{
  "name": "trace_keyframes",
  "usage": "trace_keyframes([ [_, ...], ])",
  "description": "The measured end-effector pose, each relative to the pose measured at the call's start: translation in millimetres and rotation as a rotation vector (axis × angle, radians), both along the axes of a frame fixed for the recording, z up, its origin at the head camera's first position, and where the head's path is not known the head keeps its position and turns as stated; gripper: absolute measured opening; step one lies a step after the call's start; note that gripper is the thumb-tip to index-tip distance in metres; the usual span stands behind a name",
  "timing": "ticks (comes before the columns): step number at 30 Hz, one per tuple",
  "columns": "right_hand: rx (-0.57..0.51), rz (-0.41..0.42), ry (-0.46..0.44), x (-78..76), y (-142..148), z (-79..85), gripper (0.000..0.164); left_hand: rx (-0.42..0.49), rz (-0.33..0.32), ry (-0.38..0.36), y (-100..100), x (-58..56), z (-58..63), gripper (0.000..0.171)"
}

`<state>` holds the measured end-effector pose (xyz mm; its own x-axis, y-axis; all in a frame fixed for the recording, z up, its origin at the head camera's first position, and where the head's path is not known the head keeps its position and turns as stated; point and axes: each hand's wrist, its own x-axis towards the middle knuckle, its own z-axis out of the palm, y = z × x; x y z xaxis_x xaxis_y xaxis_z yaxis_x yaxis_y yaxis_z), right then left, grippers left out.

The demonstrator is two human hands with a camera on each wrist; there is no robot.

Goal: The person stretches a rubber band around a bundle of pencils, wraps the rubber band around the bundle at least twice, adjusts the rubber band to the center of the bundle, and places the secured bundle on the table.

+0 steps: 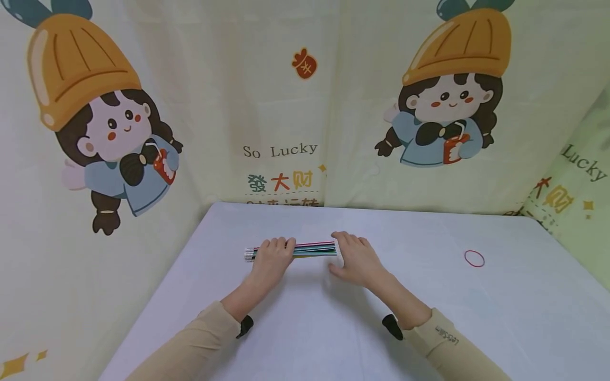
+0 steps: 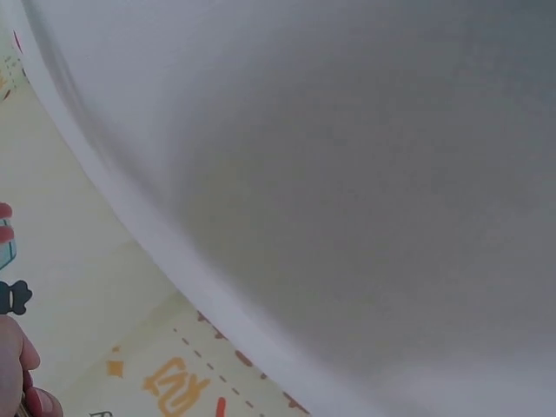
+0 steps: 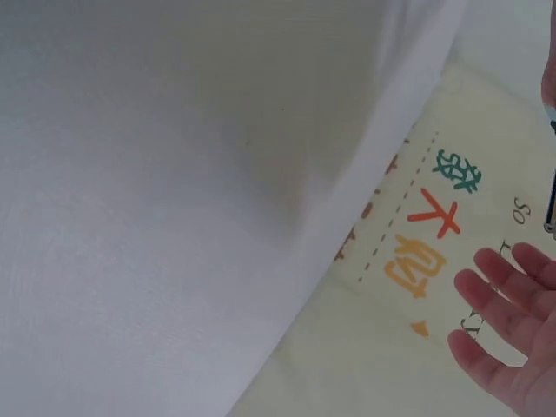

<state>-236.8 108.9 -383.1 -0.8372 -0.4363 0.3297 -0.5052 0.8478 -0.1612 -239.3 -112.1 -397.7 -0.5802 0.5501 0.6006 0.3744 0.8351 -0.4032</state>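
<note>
Head view: the bundle of pencils (image 1: 312, 250) is at 11 o'clock from the middle of the desk (image 1: 324, 338), its length along the 9-to-3 o'clock line, apparently raised off the surface. The left hand (image 1: 270, 260) grips it toward the 9 o'clock end, fingers curled over the top; the right hand (image 1: 358, 260) is spread at the 3 o'clock end, thumb held apart, with a gap to the pencil tips in the right wrist view. Expected handling: light and stiff along the length, but loose as a set, since no tie shows on the visible part; smooth shafts are likely to slide against one another, and thin ones could snap if bent. Recommended hold: wrap the middle with full finger contact; apply the other palm flat to an end to level it. Shafts are slim, straight rods in red, teal, black and yellow, with whitish ends at 9 o'clock. A thin red loop (image 1: 465, 255), probably elastic and soft, lies on the desk at 3 o'clock from the bundle. The desk has a matt white covering; the cream backdrop (image 1: 214, 95) is printed, lightly creased sheet material. Sleeves (image 1: 188, 338) are beige fabric.
</note>
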Motion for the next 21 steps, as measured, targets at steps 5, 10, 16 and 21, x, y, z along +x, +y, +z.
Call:
trace_keyframes([
  [5, -0.074, 0.035, -0.042, -0.5, -0.3, 4.6, 0.062, -0.019, 0.019, 0.011, -1.8, -0.1, -1.6, 0.034],
  [10, -0.034, 0.013, -0.073, -1.0, -3.7, -0.4, 0.061, -0.016, 0.014, 0.018, -1.2, 0.0, -2.2, 0.035],
  [16, 0.022, -0.024, -0.109, 0.7, -7.5, -5.9, 0.058, -0.010, 0.021, 0.025, 0.8, 1.1, -0.8, 0.034],
  [21, 0.022, -0.033, -0.114, 2.3, -8.4, -6.5, 0.058, -0.019, 0.011, 0.041, 3.0, 1.7, -1.4, 0.032],
])
